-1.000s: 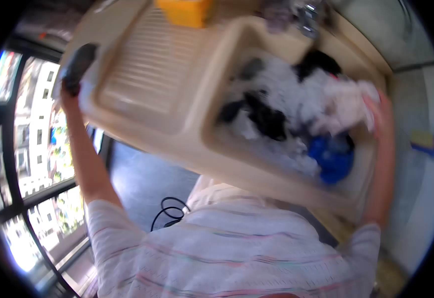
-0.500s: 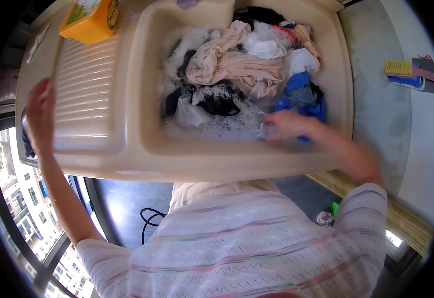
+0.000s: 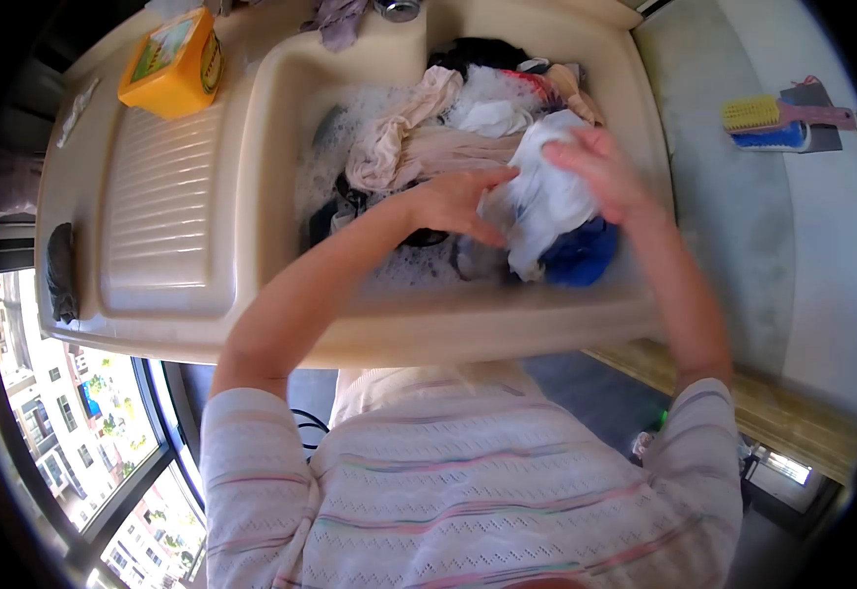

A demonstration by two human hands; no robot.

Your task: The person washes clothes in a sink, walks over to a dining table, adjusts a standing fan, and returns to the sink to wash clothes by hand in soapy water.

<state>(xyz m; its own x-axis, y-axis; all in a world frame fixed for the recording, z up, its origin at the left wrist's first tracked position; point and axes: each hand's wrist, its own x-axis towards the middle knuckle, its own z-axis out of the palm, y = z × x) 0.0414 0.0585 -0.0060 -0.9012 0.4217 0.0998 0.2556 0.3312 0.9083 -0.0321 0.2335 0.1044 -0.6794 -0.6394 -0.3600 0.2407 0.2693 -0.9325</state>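
Note:
A wet white cloth (image 3: 554, 201) is bunched up between my two hands, over the right part of the basin. My right hand (image 3: 605, 175) grips its upper right side. At the left edge of the cloth, my left hand (image 3: 460, 204) has thumb and fingers around a fold. Beneath it lies a blue garment (image 3: 583, 257). A pale pink garment (image 3: 399, 147) is heaped in the suds behind my left hand. Dark clothes in the water are partly hidden by my left forearm.
The beige laundry sink (image 3: 257, 196) has a ribbed washboard (image 3: 159, 211) on its left. An orange tub (image 3: 173, 69) stands at the back left. A dark cloth (image 3: 60, 273) lies on the left edge. Brushes (image 3: 772, 120) rest on the right ledge.
My left hand has come from the sink's left edge to the basin, leaving a dark cloth there. My right hand has risen from the water, and both hands now hold the white cloth.

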